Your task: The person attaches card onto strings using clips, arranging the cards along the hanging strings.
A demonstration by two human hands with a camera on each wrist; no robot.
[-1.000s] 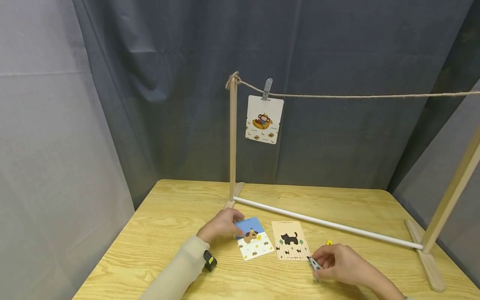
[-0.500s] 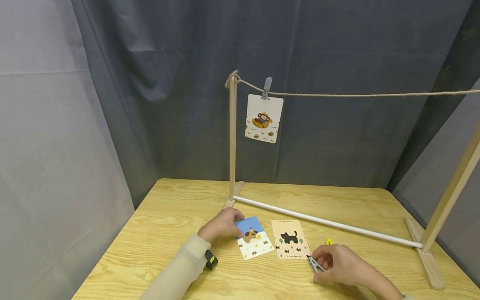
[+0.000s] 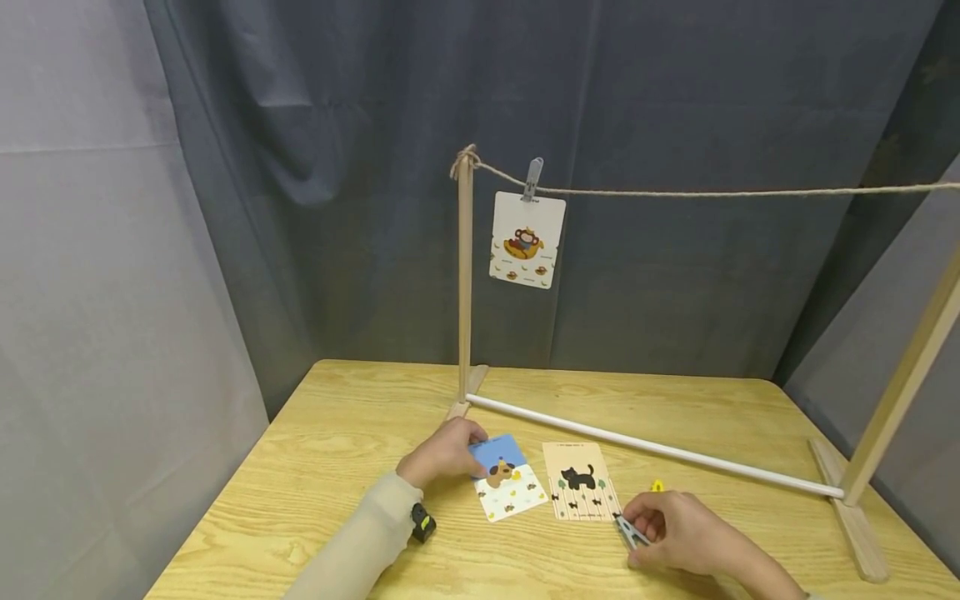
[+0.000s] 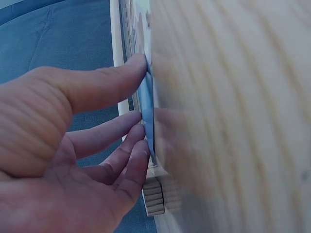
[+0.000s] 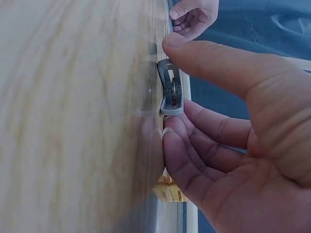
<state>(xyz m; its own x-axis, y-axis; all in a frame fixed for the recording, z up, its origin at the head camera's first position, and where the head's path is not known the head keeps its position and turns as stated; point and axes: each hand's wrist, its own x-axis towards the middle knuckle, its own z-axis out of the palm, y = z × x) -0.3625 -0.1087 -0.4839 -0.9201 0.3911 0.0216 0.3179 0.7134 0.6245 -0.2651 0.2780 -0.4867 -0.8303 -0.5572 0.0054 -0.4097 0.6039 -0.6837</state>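
Note:
In the head view, my left hand (image 3: pixel 444 452) rests at the upper left edge of a blue-and-white card (image 3: pixel 510 492) with a brown dog on it. The left wrist view has the thumb and fingertips touching the card's blue part (image 4: pixel 147 104). To its right lies a peach card (image 3: pixel 573 458) with a black cat. My right hand (image 3: pixel 682 529) holds a grey clothespin (image 3: pixel 626 533) beside that card's lower right corner, fingers curled. Seen from the right wrist, the clothespin (image 5: pixel 170 90) lies on its side between thumb and fingers.
A twine line (image 3: pixel 712 194) runs from a wooden post (image 3: pixel 465 283) to another post (image 3: pixel 900 392). Another clothespin (image 3: pixel 533 179) hangs a monkey card (image 3: pixel 525 271) from it. A white rod (image 3: pixel 652 446) joins the feet. A small yellow object (image 3: pixel 657 486) shows behind my right hand.
The clothespin in my right hand looked narrower a second ago and now shows its two legs spread in an A shape. My left hand and the cards stay where they were.

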